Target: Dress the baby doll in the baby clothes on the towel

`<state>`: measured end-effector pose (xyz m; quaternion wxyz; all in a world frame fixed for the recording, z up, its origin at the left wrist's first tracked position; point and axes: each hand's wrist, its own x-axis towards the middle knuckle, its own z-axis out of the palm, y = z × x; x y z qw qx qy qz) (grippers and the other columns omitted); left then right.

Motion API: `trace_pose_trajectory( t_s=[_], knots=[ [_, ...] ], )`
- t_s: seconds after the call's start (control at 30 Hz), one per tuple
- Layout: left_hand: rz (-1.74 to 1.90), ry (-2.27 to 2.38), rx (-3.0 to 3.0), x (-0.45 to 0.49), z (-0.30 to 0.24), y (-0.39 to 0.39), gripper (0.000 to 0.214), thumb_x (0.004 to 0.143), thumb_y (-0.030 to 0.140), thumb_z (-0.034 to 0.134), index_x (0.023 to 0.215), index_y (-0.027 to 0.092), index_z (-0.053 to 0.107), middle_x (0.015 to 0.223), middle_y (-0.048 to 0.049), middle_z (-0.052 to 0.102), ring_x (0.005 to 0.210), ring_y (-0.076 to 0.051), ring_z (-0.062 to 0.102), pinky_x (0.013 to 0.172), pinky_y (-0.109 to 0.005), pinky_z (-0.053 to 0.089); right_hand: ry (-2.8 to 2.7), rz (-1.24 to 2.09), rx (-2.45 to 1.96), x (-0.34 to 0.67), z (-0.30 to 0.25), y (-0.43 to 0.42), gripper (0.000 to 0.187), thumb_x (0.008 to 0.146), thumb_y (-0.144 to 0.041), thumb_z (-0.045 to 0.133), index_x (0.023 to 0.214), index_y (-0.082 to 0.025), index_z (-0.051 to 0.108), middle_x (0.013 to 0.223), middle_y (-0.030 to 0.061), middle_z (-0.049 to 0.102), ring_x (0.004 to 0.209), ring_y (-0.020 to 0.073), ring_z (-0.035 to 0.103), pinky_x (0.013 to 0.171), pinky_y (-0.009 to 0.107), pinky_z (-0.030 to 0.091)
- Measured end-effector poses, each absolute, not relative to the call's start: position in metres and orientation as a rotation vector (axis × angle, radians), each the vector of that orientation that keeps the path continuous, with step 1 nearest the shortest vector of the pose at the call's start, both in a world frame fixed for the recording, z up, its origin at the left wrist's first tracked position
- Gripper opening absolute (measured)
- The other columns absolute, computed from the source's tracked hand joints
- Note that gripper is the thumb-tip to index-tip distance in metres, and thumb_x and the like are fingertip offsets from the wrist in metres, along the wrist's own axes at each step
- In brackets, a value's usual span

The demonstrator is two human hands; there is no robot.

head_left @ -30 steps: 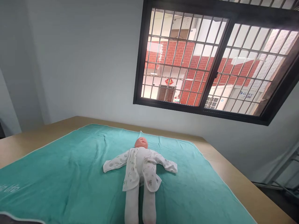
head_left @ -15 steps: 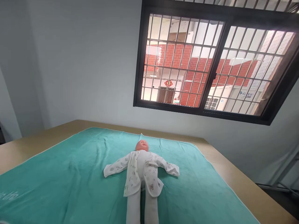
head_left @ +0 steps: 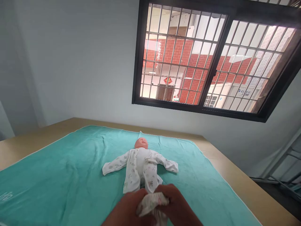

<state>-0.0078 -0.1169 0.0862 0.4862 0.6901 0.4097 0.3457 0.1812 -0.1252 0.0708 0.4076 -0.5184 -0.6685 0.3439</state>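
A baby doll (head_left: 141,143) lies on its back on a teal blanket (head_left: 82,175). It wears a white printed baby jacket (head_left: 131,172), open down the front, with both sleeves spread outward. At the bottom of the view, in front of the doll's legs, my left hand (head_left: 128,207) and my right hand (head_left: 175,202) are close together. Both are closed on a bunched white printed garment (head_left: 152,201) stretched between them; its shape is too gathered to tell the kind. My hands and this cloth cover most of the doll's legs.
The blanket covers much of a light wooden table (head_left: 218,163). Behind it stand a grey wall (head_left: 77,62) and a dark-framed barred window (head_left: 164,102). A metal frame (head_left: 279,157) is at the far right.
Both hands have come into view from below, holding the bunched printed garment. The view has shifted slightly. The doll and its open jacket lie as before.
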Motion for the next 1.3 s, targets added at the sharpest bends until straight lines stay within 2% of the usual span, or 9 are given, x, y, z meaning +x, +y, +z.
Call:
trace_pose_trajectory(
  t_s=[0.13, 0.23, 0.33, 0.57, 0.67, 0.87, 1.1, 1.23, 1.3],
  knots=[
    [0.900, 0.880, 1.632, -0.012, 0.120, -0.088, 0.014, 0.078, 0.030, 0.062, 0.082, 0.019, 0.070, 0.084, 0.0000, 0.071, 0.085, -0.021, 0.063, 0.073, -0.026, 0.050, -1.610, 1.050, -1.080, 0.182, 0.086, -0.093, 0.036, 0.076, -0.049, 0.070, 0.065, -0.015, 0.063, 0.061, -0.0021, 0.050, 0.061, 0.0110, 0.042, 0.054, 0.022, 0.035],
    [0.961, 0.801, 1.491, -0.008, 0.129, -0.068, 0.023, 0.082, 0.039, 0.059, 0.085, 0.017, 0.065, 0.079, -0.0005, 0.065, 0.076, -0.018, 0.059, 0.065, -0.025, 0.047, -1.725, 1.330, -0.912, 0.186, 0.091, -0.077, 0.047, 0.065, -0.060, 0.076, 0.077, -0.015, 0.068, 0.065, -0.0026, 0.055, 0.059, 0.0100, 0.044, 0.055, 0.021, 0.038],
    [0.946, 0.695, 1.429, -0.003, 0.129, -0.053, 0.028, 0.086, 0.044, 0.056, 0.089, 0.016, 0.061, 0.078, 0.0000, 0.062, 0.072, -0.015, 0.056, 0.064, -0.024, 0.044, -1.807, 1.456, -0.939, 0.194, 0.090, -0.064, 0.047, 0.057, -0.053, 0.085, 0.083, -0.016, 0.071, 0.071, -0.0008, 0.063, 0.064, 0.0129, 0.053, 0.061, 0.024, 0.044],
    [0.381, 0.715, 1.974, -0.015, 0.147, -0.038, 0.024, 0.075, 0.036, 0.070, 0.093, 0.021, 0.069, 0.086, 0.0009, 0.067, 0.080, -0.019, 0.058, 0.066, -0.025, 0.041, -1.509, 1.357, -0.746, 0.201, 0.086, -0.040, 0.040, 0.077, -0.051, 0.073, 0.074, -0.012, 0.067, 0.067, 0.0004, 0.060, 0.060, 0.0106, 0.050, 0.059, 0.024, 0.041],
    [0.545, 0.727, 1.891, -0.014, 0.146, -0.035, 0.021, 0.082, 0.038, 0.061, 0.088, 0.019, 0.067, 0.084, 0.0009, 0.063, 0.077, -0.017, 0.055, 0.065, -0.025, 0.039, -1.393, 1.391, -0.722, 0.194, 0.081, -0.044, 0.047, 0.081, -0.059, 0.063, 0.087, -0.013, 0.069, 0.071, 0.0026, 0.063, 0.063, 0.0134, 0.055, 0.060, 0.026, 0.044],
    [0.817, 0.703, 1.579, -0.003, 0.128, -0.031, 0.019, 0.083, 0.035, 0.057, 0.082, 0.017, 0.061, 0.077, 0.0013, 0.057, 0.069, -0.014, 0.049, 0.061, -0.024, 0.037, -1.718, 1.420, -0.895, 0.191, 0.074, -0.055, 0.046, 0.061, -0.050, 0.084, 0.089, -0.017, 0.072, 0.078, 0.0017, 0.066, 0.072, 0.0169, 0.058, 0.066, 0.027, 0.047],
    [0.265, 0.651, 1.978, -0.014, 0.133, -0.040, 0.022, 0.069, 0.032, 0.075, 0.086, 0.020, 0.069, 0.081, 0.0020, 0.065, 0.076, -0.017, 0.057, 0.065, -0.024, 0.039, -1.420, 1.342, -0.705, 0.201, 0.068, -0.047, 0.037, 0.066, -0.049, 0.081, 0.071, -0.015, 0.070, 0.069, 0.0010, 0.063, 0.064, 0.0124, 0.053, 0.062, 0.024, 0.043],
    [0.749, 0.657, 1.646, -0.008, 0.121, -0.034, 0.013, 0.075, 0.029, 0.066, 0.078, 0.016, 0.064, 0.076, 0.0011, 0.059, 0.072, -0.014, 0.052, 0.064, -0.023, 0.039, -1.311, 1.422, -0.633, 0.187, 0.058, -0.059, 0.054, 0.063, -0.065, 0.076, 0.088, -0.017, 0.073, 0.072, 0.0026, 0.065, 0.065, 0.0137, 0.055, 0.061, 0.024, 0.045],
    [0.872, 0.585, 1.428, -0.004, 0.113, -0.032, 0.013, 0.072, 0.025, 0.067, 0.076, 0.014, 0.061, 0.072, 0.0014, 0.056, 0.067, -0.013, 0.050, 0.062, -0.023, 0.038, -1.466, 1.495, -0.718, 0.184, 0.058, -0.068, 0.057, 0.054, -0.057, 0.085, 0.092, -0.017, 0.073, 0.074, 0.0019, 0.066, 0.068, 0.0145, 0.057, 0.061, 0.023, 0.046]
  ],
)
